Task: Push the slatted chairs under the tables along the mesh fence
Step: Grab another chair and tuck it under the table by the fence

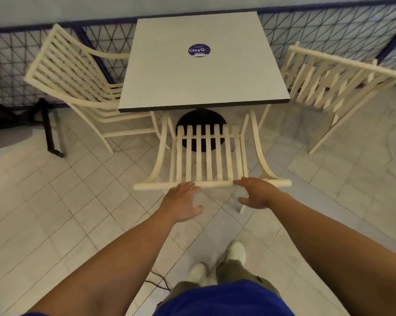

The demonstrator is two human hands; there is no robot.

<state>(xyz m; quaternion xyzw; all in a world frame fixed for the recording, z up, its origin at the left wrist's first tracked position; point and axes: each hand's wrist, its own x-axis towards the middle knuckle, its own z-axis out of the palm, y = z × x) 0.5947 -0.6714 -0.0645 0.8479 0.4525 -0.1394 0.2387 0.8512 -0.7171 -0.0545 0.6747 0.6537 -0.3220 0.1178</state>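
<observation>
Along the mesh fence, starting at the left: a cream slatted chair sits angled against the left edge of the square table, its seat tucked partly beneath the top. The table carries a round purple sticker (part of the lettering is blurred). Dead centre, the near chair has its seat well in under the table's front edge, above the round black base. The left hand is at the chair's top rail, fingers loosely spread, fingertips touching the rail, not wrapped around it. The right hand is likewise spread, fingertips on the rail. On the right, the third chair stands just beside the table's edge.
</observation>
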